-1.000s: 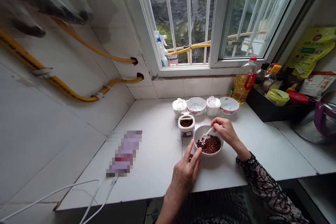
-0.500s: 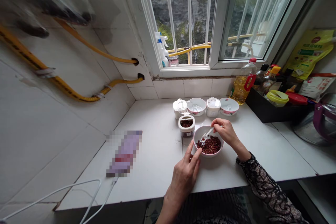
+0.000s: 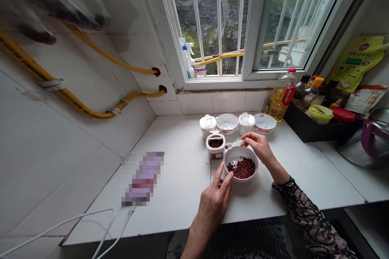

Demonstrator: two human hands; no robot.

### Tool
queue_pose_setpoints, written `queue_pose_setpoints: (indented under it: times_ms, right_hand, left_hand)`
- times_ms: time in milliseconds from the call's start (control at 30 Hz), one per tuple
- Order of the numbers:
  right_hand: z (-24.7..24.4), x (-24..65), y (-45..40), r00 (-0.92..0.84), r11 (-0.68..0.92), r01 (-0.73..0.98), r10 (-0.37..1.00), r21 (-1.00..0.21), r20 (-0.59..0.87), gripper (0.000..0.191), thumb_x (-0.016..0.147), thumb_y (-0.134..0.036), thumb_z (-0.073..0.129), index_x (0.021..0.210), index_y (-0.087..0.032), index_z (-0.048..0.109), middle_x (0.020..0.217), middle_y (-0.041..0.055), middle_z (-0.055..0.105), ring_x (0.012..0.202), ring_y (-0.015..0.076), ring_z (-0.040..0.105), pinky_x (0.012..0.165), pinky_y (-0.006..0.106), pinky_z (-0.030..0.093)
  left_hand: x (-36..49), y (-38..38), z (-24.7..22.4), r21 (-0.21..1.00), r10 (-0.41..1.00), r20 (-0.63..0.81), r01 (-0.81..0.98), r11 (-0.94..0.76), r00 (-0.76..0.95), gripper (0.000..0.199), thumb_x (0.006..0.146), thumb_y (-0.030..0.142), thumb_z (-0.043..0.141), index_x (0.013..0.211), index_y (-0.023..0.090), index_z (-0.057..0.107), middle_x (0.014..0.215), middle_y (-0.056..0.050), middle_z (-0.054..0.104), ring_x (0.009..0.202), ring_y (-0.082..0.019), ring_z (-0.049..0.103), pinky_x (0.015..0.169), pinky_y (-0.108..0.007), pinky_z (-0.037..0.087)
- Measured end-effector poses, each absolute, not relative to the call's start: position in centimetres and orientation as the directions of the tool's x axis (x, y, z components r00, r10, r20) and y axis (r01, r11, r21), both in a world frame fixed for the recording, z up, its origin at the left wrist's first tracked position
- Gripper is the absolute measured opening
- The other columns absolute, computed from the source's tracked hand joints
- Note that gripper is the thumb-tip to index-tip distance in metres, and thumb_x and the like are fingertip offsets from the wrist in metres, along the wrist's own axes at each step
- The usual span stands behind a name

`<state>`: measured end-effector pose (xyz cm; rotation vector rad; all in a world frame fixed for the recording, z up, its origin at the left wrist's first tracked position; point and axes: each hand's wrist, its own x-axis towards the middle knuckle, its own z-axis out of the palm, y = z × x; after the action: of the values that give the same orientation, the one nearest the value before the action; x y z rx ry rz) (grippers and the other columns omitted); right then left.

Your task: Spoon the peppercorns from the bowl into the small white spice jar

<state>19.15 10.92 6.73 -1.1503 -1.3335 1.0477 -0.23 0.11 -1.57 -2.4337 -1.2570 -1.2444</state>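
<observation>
A white bowl (image 3: 241,151) with a pink rim holds dark red peppercorn-like bits. My left hand (image 3: 214,200) rests against the bowl's left side, fingers apart, touching its rim. In my right hand (image 3: 258,149) the handle of a small white spoon (image 3: 231,145) is pinched; the spoon is level above the bowl's back rim, its head near the open jar and carrying a few dark bits. That white jar (image 3: 216,151), lid raised, stands at the bowl's back left with similar dark red contents.
Behind stand two white containers (image 3: 246,125) and two flowered bowls (image 3: 265,123). An oil bottle (image 3: 279,99) and a black box (image 3: 316,129) of condiments are at the back right. A blurred purple object (image 3: 146,180) with a white cable lies left.
My right hand has lifted the spoon out of the bits and moved it slightly back and left, towards the open jar. My left hand has stayed at the bowl.
</observation>
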Motion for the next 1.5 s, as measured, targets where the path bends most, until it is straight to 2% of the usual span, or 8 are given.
queue_pose_setpoints:
  times_ms: [133,300,400,567,800,1000,1233,1500]
  right_hand:
    - [7.3,17.2,10.9,-0.009,0.376,0.175,0.925,-0.910,0.380,0.016,0.084,-0.031,0.056,0.086,-0.019,0.066,0.078,0.0052,0.073,0.074,0.0201,0.069,0.073,0.034,0.051]
    - [7.2,15.3,10.1,-0.265,0.683,0.535,0.694,-0.497,0.669,0.020,0.094,-0.018,0.048,0.090,-0.020,0.067,0.083,0.0065,0.074,0.080,0.0216,0.065,0.090,0.041,0.043]
    - [7.4,15.7,9.7,-0.317,0.721,0.576,0.631,-0.385,0.708,0.022,0.095,-0.015,0.045,0.091,-0.020,0.067,0.082,0.0060,0.073,0.076,0.0208,0.062,0.091,0.042,0.041]
    - [8.2,18.5,9.5,-0.236,0.660,0.628,0.666,-0.412,0.708,0.018,0.087,-0.015,0.049,0.084,-0.022,0.065,0.074,0.0026,0.071,0.073,0.0210,0.060,0.091,0.041,0.040]
    - [6.5,19.8,9.5,-0.391,0.621,0.684,0.755,-0.382,0.527,0.018,0.079,-0.012,0.049,0.071,-0.020,0.062,0.060,-0.0002,0.065,0.057,0.0154,0.054,0.095,0.043,0.038]
    - [5.6,18.4,9.1,-0.332,0.537,0.578,0.842,-0.615,0.424,0.020,0.075,-0.012,0.047,0.066,-0.021,0.063,0.064,-0.0003,0.069,0.067,0.0165,0.060,0.092,0.038,0.042]
    - [6.2,19.7,9.4,-0.117,0.167,0.289,0.983,-0.943,0.139,0.015,0.067,-0.023,0.049,0.066,-0.019,0.063,0.051,-0.0014,0.063,0.051,0.0156,0.059,0.058,0.027,0.047]
    - [6.5,19.7,9.3,-0.067,0.297,0.440,0.952,-0.848,0.298,0.017,0.068,-0.021,0.048,0.063,-0.021,0.064,0.051,-0.0017,0.063,0.054,0.0157,0.060,0.066,0.028,0.048]
  left_hand:
    - [-0.2,0.1,-1.6,0.241,0.615,0.726,0.723,-0.648,0.309,0.035,0.097,0.013,0.045,0.131,0.016,0.052,0.142,-0.022,0.051,0.081,-0.014,0.071,0.063,-0.022,0.057]
    - [-0.2,0.1,-1.5,0.242,0.620,0.723,0.729,-0.640,0.305,0.035,0.098,0.015,0.044,0.132,0.018,0.052,0.143,-0.021,0.051,0.081,-0.014,0.071,0.064,-0.023,0.058]
    - [-0.2,0.1,-1.4,0.239,0.617,0.727,0.730,-0.640,0.303,0.034,0.099,0.015,0.043,0.131,0.017,0.052,0.141,-0.022,0.052,0.079,-0.014,0.071,0.064,-0.023,0.058]
    - [-0.1,0.1,-1.4,0.242,0.614,0.727,0.723,-0.647,0.306,0.034,0.098,0.014,0.043,0.131,0.015,0.052,0.142,-0.023,0.051,0.082,-0.015,0.071,0.064,-0.024,0.058]
    - [-0.2,0.1,-1.7,0.224,0.610,0.731,0.736,-0.638,0.306,0.035,0.097,0.012,0.045,0.131,0.016,0.052,0.140,-0.023,0.053,0.080,-0.014,0.071,0.061,-0.023,0.057]
    - [-0.3,0.0,-1.7,0.236,0.625,0.716,0.735,-0.635,0.310,0.037,0.096,0.012,0.046,0.133,0.017,0.050,0.143,-0.021,0.051,0.081,-0.015,0.071,0.063,-0.023,0.058]
    - [-0.3,0.0,-1.6,0.248,0.637,0.702,0.730,-0.637,0.318,0.040,0.096,0.012,0.047,0.135,0.018,0.048,0.145,-0.021,0.048,0.082,-0.015,0.071,0.064,-0.023,0.058]
    - [-0.4,0.0,-1.6,0.250,0.639,0.699,0.728,-0.639,0.321,0.040,0.095,0.011,0.047,0.134,0.018,0.049,0.144,-0.022,0.049,0.083,-0.015,0.071,0.065,-0.023,0.058]
